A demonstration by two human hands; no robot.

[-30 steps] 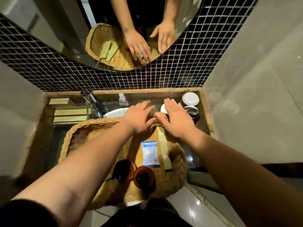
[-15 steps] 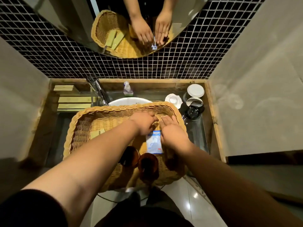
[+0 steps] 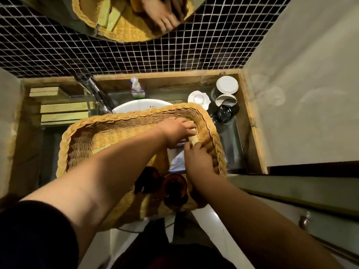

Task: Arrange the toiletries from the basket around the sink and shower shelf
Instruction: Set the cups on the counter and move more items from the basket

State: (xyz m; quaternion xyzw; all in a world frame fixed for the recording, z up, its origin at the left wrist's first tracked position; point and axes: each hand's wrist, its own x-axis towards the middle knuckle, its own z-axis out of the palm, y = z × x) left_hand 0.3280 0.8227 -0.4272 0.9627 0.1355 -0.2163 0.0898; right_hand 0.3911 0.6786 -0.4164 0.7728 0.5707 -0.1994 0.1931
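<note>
Both hands reach into the basket (image 3: 108, 121): left hand (image 3: 175, 131) and right hand (image 3: 198, 156) pinch a pale bar (image 3: 193, 138) above the packet (image 3: 177, 158).

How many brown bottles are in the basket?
2: one brown bottle beside the left forearm, another right of it, both near the basket front. Arms may hide more.

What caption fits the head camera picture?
Both hands, left hand and right hand, reach into a wicker basket over the sink.
</note>
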